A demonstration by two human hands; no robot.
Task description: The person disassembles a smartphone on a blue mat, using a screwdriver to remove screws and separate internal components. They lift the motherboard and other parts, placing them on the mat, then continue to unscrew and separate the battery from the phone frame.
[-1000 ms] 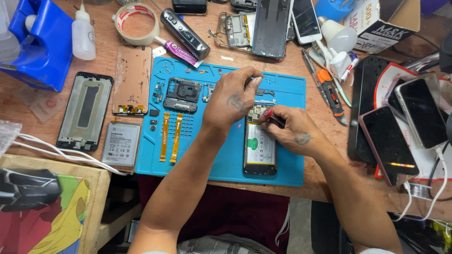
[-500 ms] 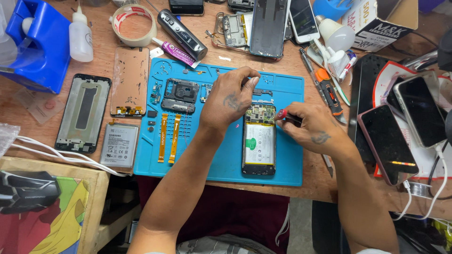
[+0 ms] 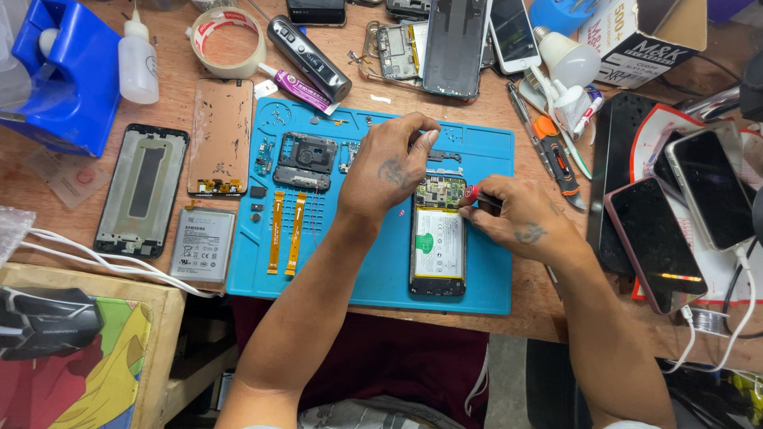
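Our right hand [image 3: 520, 226] has shifted its pinched screwdriver [image 3: 474, 195] to the opened phone [image 3: 438, 238] board; left hand [image 3: 389, 168] loosely steadies it, fastening underway

Matt blue rubbery mat [image 3: 485, 294] on worn wood table [image 3: 175, 95]; glossy glass phone screens [image 3: 656, 242]; translucent plastic bottle [image 3: 137, 62].

White cardboard box [image 3: 636, 32] top right, dark phone screens [image 3: 683, 214] right
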